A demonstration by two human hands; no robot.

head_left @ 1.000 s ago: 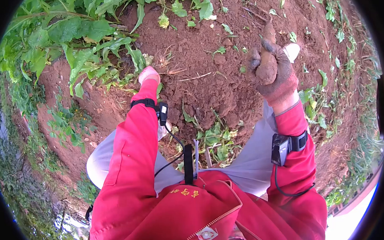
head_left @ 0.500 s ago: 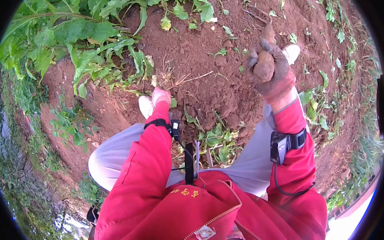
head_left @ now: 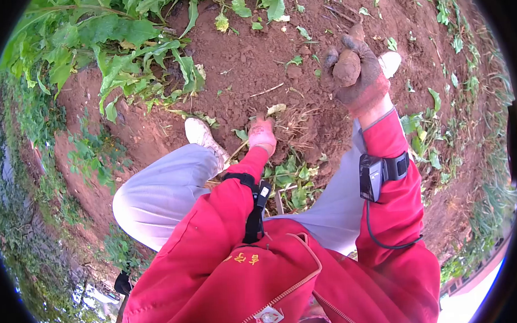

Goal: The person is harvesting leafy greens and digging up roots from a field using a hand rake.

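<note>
My right hand, in a soil-caked glove, is closed round a thick brown rod, coated in soil. Its rounded end faces me, and the far part narrows towards the ground; I cannot tell its exact kind. My left hand, in a pink glove, is low over the soil between my feet, its fingers closed on an uprooted plant. The plant's pale stringy roots spread to the right of the hand. A pale dried leaf shows just beyond the fingertips.
Large leafy green plants grow at the upper left. Loose reddish soil spreads ahead, with a thin twig on it. My left shoe and right shoe stand either side. Torn leaves lie between my legs.
My left hand has moved right and back towards me, and the uprooted plant has moved with it. My right hand has shifted slightly up and left, still holding the rod.
</note>
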